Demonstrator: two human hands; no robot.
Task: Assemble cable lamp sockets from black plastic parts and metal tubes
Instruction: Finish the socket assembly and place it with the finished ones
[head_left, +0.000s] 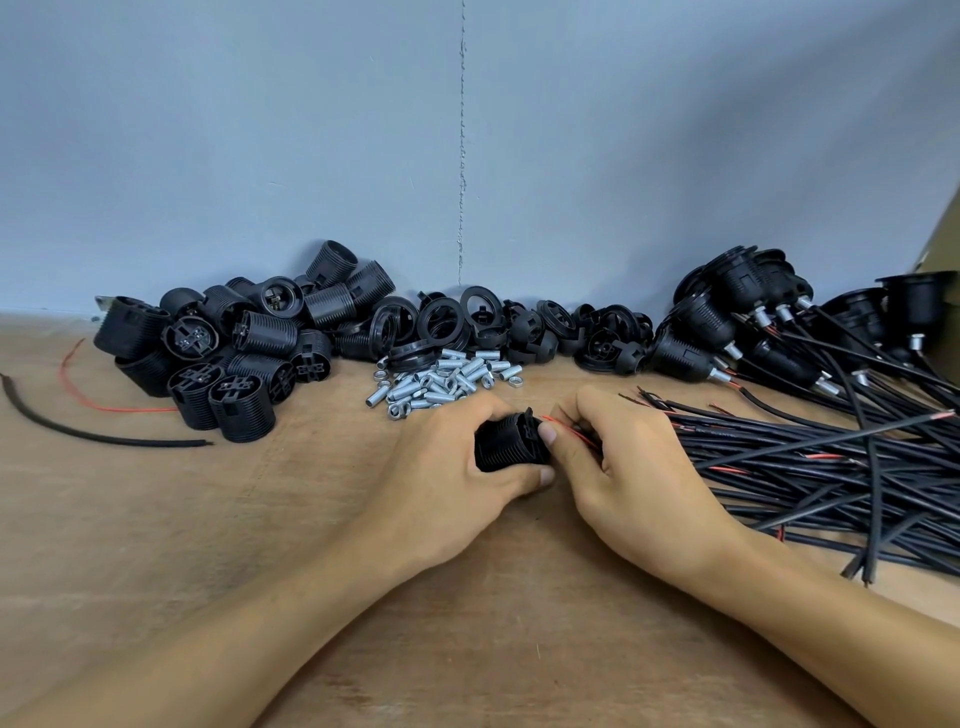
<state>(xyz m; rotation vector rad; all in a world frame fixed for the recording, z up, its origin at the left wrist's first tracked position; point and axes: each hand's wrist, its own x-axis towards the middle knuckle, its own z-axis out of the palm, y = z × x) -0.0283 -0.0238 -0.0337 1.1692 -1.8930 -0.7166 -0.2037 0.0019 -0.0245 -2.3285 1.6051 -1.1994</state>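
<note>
My left hand (457, 462) grips a black ribbed socket body (506, 444) lying on its side just above the table's middle. My right hand (623, 457) pinches a thin red wire (569, 432) at the socket's right end, thumb tip against the socket's terminal face. The cable behind my right hand is mostly hidden by the fingers. A pile of silver metal tubes (447, 382) lies just beyond my left hand.
Black threaded socket bodies (228, 358) are heaped at the left. Black rings and caps (519, 327) line the wall. Assembled sockets with cables (769, 322) lie at the right, above a bundle of black cables (831, 467). Loose red and black wires (104, 415) lie far left on the wooden table (208, 519).
</note>
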